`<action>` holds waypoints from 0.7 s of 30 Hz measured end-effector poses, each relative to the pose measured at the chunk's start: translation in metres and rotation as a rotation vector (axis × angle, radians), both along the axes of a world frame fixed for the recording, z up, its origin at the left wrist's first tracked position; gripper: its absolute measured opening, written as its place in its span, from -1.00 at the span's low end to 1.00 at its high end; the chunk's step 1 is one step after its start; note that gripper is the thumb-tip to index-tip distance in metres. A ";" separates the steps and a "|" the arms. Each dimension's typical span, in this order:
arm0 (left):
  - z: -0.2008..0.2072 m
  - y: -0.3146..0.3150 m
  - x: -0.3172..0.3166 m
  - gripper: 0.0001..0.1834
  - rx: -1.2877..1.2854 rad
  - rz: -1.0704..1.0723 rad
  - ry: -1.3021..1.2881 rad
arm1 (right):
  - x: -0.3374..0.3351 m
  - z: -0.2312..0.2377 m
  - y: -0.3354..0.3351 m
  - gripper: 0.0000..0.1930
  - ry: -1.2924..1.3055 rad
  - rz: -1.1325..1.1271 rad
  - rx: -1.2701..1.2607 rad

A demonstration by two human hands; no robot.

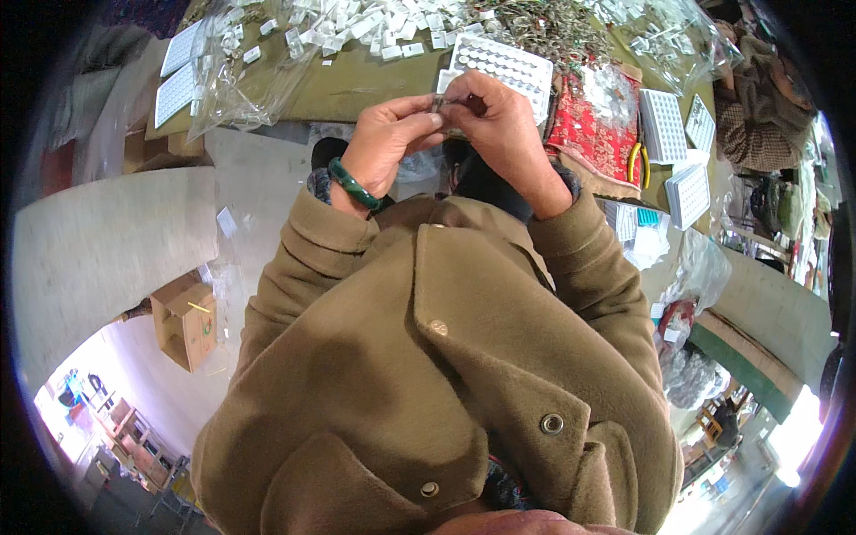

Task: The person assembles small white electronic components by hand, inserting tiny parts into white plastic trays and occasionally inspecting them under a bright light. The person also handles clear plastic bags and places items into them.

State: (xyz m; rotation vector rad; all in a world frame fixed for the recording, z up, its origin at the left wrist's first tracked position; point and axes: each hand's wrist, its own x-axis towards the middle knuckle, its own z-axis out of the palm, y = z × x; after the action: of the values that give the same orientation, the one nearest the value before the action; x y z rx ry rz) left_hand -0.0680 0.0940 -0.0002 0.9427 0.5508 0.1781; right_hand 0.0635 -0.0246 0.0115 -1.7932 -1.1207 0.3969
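Fingertips meeting at the front edge of the table, my left hand (390, 135) and my right hand (501, 125) both pinch one small, dark, metallic-looking piece (438, 103). It is mostly covered by the fingers, too small to name. A green bangle (355, 185) circles my left wrist. Just behind my right hand lies a white tray (532, 87) with rows of round spots. Right of that hand a red patterned cloth (584, 125) carries small clear pieces. Yellow-handled pliers (638, 166) rest at the cloth's right edge.
White plastic pieces (392, 34) and tangled metal bits (553, 31) are heaped across the olive tabletop (352, 85). Stacked white trays (662, 125) stand at right. A clear plastic bag (245, 94) hangs over the left front edge. On the floor sits a cardboard box (185, 323).
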 end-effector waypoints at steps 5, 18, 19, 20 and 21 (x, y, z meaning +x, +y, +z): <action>-0.009 -0.005 0.000 -0.69 -0.056 -0.004 0.028 | -0.007 -0.011 -0.008 -0.90 0.003 -0.065 0.069; -0.009 -0.006 0.016 -0.79 -0.003 -0.023 0.069 | 0.039 -0.012 -0.008 -0.87 -0.426 -0.276 -0.040; -0.010 -0.007 0.018 -0.79 -0.012 -0.022 0.070 | 0.039 -0.014 -0.008 -0.89 -0.467 -0.262 -0.055; -0.011 -0.009 0.018 -0.79 -0.020 -0.023 0.072 | 0.040 -0.016 -0.006 -0.89 -0.488 -0.252 -0.077; -0.011 -0.009 0.018 -0.80 -0.046 -0.029 0.067 | 0.039 -0.018 -0.004 -0.89 -0.511 -0.239 -0.091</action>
State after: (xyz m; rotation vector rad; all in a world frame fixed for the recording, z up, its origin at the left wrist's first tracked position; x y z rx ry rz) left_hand -0.0501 0.0848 -0.0116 0.9143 0.6005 0.1077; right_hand 0.1027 -0.0290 -0.0061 -2.1478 -1.2200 -0.1690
